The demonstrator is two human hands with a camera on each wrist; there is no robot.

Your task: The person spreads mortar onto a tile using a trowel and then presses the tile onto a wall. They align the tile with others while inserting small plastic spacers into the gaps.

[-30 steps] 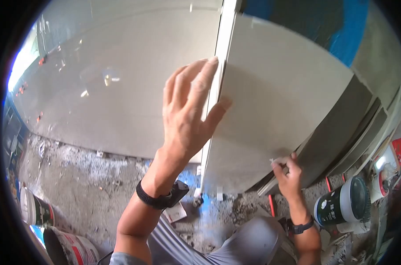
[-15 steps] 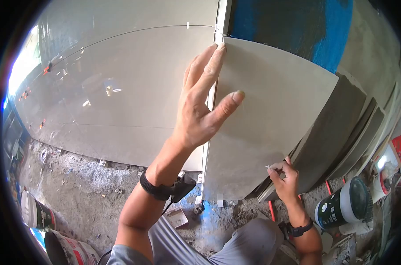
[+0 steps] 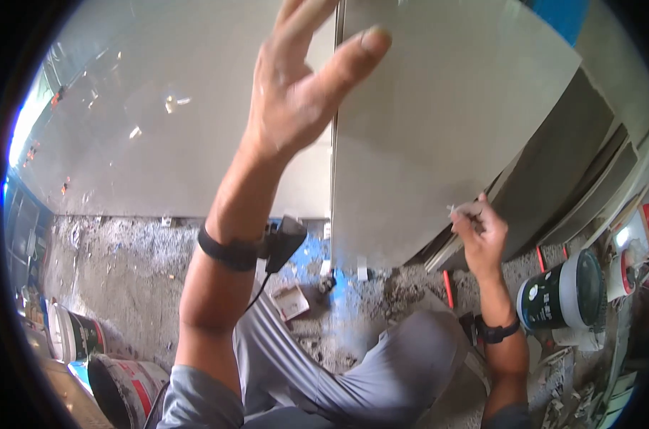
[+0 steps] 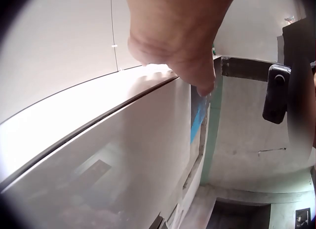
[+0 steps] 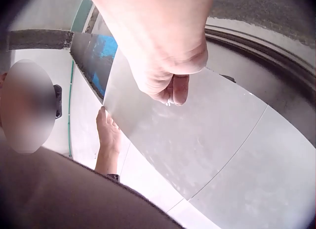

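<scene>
Along the upright edge between two walls of large glossy grey tiles, my left hand (image 3: 285,93) is raised with fingers extended and thumb spread over the right-hand tile (image 3: 424,121); its fingertips pass out of the top of the head view. The right wrist view shows the left hand (image 5: 108,137) with fingertips at the tile's corner. Lower right, my right hand (image 3: 485,239) pinches a tiny white piece (image 3: 452,210) between thumb and curled finger, in front of the tile (image 5: 197,130). That white piece (image 5: 168,103) pokes out beneath the fingers in the right wrist view.
Leaning grey slabs (image 3: 560,150) stand at the right. A green-and-white bucket (image 3: 560,293) is beside the right forearm, more buckets (image 3: 124,390) at the lower left. Rubble and a small open box (image 3: 291,302) lie on the rough floor (image 3: 124,264). Blue coating (image 5: 103,51) shows above the tile.
The head view first shifted up, then tilted lower, showing more floor. My left hand slid up the edge and now sits higher in view; my right hand keeps its pinch on the white piece.
</scene>
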